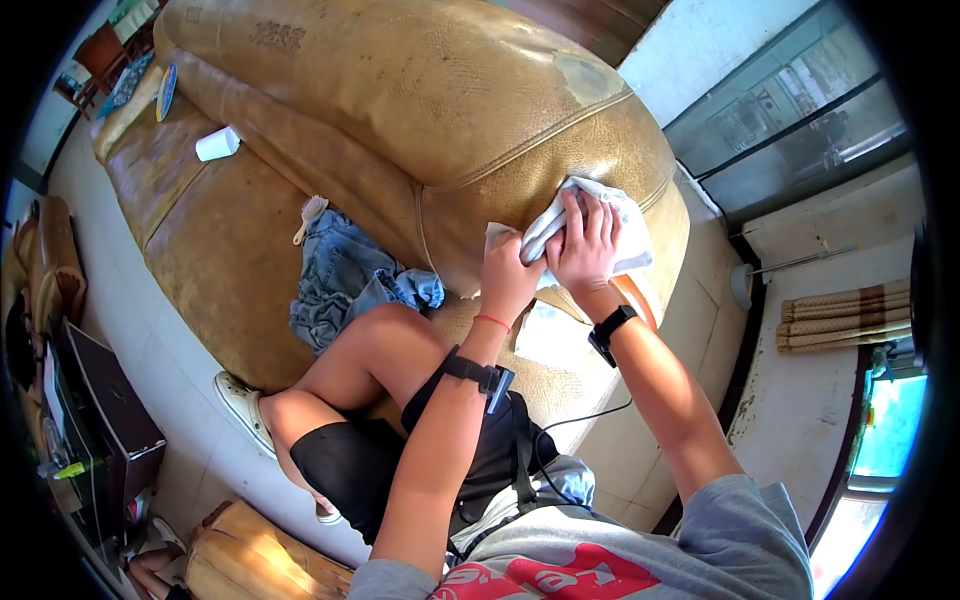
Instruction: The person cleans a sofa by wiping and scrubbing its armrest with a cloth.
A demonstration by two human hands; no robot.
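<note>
A white cloth [632, 228] with grey markings lies bunched against the rounded arm of the tan leather sofa [480, 130]. My right hand [584, 248] presses on the cloth from above, its fingers bent over the folds. Beside it, my left hand [511, 272] is closed on the cloth's near left part, and a pale corner sticks out above the knuckles. Below my hands, a white sheet [550, 336] lies on the seat, near an orange-edged object [636, 300] partly hidden by my right wrist.
Crumpled blue jeans [345, 268] and a hairbrush [310, 214] lie on the seat. Further left are a white cylinder [217, 145] and a round fan [166, 92]. A dark cabinet [115, 400] stands at left. Another person's leg [155, 570] shows at bottom left, near a tan stool [250, 560].
</note>
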